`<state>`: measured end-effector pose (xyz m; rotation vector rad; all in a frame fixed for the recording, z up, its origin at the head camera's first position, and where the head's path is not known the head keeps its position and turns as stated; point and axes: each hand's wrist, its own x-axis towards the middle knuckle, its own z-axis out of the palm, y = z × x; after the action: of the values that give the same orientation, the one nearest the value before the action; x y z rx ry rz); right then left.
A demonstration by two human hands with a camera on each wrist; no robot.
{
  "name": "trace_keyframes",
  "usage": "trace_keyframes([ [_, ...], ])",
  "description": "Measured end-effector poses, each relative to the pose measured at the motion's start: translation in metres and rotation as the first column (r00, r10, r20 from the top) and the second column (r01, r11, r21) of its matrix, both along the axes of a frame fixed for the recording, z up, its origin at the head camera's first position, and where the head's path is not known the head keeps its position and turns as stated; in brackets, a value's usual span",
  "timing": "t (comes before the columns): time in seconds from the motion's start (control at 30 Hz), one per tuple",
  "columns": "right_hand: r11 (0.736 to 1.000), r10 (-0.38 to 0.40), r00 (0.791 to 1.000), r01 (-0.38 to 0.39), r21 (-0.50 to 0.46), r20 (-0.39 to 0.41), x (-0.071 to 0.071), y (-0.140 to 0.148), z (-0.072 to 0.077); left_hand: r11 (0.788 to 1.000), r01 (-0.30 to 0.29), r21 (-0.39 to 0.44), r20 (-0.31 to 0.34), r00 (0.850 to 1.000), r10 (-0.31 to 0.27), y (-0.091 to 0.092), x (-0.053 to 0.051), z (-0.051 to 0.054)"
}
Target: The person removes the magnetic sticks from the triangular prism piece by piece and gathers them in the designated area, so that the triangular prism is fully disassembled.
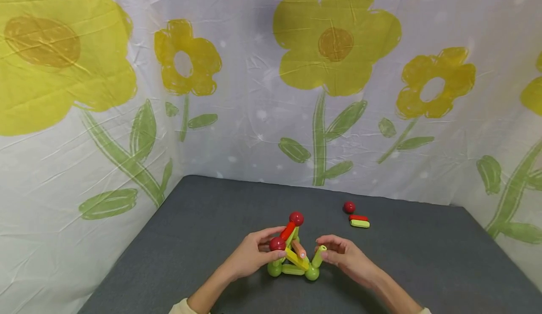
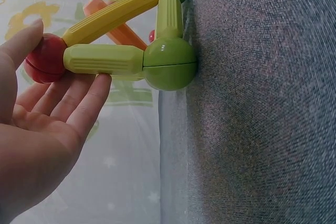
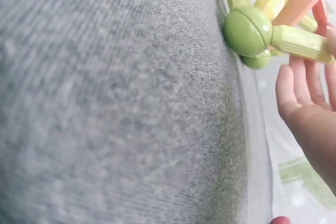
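A frame of magnetic-looking sticks and balls stands on the table in front of me. My left hand holds its near red ball between thumb and fingers. From that ball a yellow stick slopes down to the right, and a light green stick drops to a green ball. A red stick joins it to a farther red ball. My right hand pinches the upper end of a tilted light green stick, whose lower end meets another green ball. An orange stick leans inside the frame.
Behind and to the right on the dark grey table lie a loose red ball, a red stick and a light green stick. A flower-printed curtain encloses the table at the back and sides.
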<state>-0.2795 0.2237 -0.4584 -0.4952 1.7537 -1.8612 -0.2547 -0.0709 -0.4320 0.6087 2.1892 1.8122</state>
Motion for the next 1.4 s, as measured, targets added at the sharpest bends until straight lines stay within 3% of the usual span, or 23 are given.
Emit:
trace_keyframes([
  [0.17, 0.998, 0.003, 0.999, -0.005, 0.060, 0.033, 0.003, -0.005, -0.003, 1.000, -0.001, 0.004, -0.001, 1.000, 0.001, 0.000, 0.000, 0.000],
  [0.63, 0.990, -0.048, 0.998, 0.052, 0.128, -0.027, 0.006, -0.010, -0.006, 1.000, -0.007, -0.005, -0.007, 1.000, 0.007, 0.000, 0.000, 0.001],
  [0.8, 0.991, -0.081, 0.996, 0.083, 0.100, -0.027, 0.006, -0.010, -0.005, 1.000, 0.000, 0.008, -0.003, 1.000, 0.000, 0.000, 0.001, 0.001],
  [1.0, 0.984, -0.154, 0.984, 0.161, 0.077, -0.091, 0.001, -0.006, -0.007, 1.000, 0.007, 0.013, -0.008, 1.000, -0.007, 0.001, 0.001, 0.000],
  [1.17, 0.943, -0.314, 0.945, 0.322, 0.081, -0.092, -0.003, -0.002, -0.009, 1.000, 0.010, 0.020, -0.012, 1.000, -0.010, 0.002, 0.001, 0.001],
  [1.4, 0.829, -0.536, 0.836, 0.548, 0.115, -0.115, -0.013, 0.009, -0.012, 1.000, 0.006, 0.003, -0.035, 0.999, -0.006, 0.002, 0.001, 0.001],
])
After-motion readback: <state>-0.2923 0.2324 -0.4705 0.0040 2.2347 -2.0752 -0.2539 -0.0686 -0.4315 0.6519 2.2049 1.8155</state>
